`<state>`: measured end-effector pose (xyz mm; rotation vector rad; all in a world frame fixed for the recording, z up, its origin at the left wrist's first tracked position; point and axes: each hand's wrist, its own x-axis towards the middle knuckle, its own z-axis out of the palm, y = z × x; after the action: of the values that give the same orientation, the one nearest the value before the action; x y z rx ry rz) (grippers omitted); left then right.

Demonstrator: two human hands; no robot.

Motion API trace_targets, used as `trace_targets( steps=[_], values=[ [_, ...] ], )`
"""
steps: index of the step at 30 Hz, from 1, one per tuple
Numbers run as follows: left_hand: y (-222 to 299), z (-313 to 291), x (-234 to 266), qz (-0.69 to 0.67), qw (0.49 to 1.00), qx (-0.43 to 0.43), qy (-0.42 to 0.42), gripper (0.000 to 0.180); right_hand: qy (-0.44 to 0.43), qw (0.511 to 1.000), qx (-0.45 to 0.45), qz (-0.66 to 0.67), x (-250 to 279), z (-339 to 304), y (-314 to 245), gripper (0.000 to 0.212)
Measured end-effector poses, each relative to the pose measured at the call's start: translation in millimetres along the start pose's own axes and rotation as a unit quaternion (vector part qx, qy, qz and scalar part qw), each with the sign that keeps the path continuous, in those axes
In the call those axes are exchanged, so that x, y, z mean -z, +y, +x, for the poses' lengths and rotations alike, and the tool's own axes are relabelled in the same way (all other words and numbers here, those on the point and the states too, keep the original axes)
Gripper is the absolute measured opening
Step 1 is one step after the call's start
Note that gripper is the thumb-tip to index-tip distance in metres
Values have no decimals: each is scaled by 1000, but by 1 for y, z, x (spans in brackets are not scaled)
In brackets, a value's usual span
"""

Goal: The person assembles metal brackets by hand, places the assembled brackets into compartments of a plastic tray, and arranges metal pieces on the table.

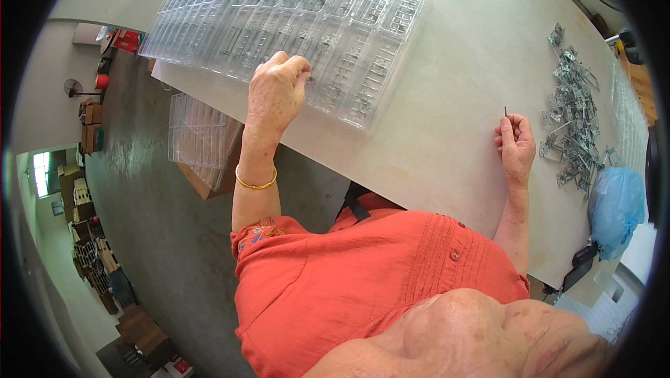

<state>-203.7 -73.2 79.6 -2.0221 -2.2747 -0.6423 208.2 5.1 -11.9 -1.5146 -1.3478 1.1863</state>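
My left hand [273, 92], a yellow bangle on its wrist, is over the near edge of a clear plastic tray [387, 109]. Its fingers are pinched together, and what they hold, if anything, is too small or hidden to tell. Many long compartments divide the tray, with small metal parts [370, 74] lying in rows inside several of them. Farther right, above the white table, my right hand [516, 151] is closed on a short thin dark rod [506, 110], which sticks up past the fingertips. A loose heap of grey metal parts [574, 109] lies to the right of that hand.
A blue plastic bag [617, 203] sits beyond the heap at the table's right edge. Below the table's left edge, more clear trays [199, 130] rest on a cardboard box [206, 181]. The white tabletop [460, 78] spans between tray and heap.
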Motion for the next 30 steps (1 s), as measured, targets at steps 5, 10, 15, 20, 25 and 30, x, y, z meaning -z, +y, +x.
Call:
trace_targets(
  steps=[5, 10, 15, 20, 25, 30],
  values=[
    [0, 1, -1, 4, 1000, -1, -1, 6, 0, 1000, -1, -2, 0, -1, -1, 13],
    [-1, -1, 0, 1, 1000, -12, 12, 6, 1, 1000, -7, -11, -1, -2, -3, 14],
    [-2, -4, 13, 13, 998, -7, 68, 7, -5, 1000, -10, -7, -3, -3, -6, 14],
    [11, 1, 12, 22, 993, -31, 111, 6, 9, 1000, 12, -13, 3, -1, 5, 16],
    [46, -3, 18, -22, 990, -55, 128, 5, -4, 986, 86, -140, -2, 2, -1, 17],
    [102, -4, -1, -89, 988, -84, 97, 7, -92, 974, 150, -144, 5, -14, -10, 10]
  ],
)
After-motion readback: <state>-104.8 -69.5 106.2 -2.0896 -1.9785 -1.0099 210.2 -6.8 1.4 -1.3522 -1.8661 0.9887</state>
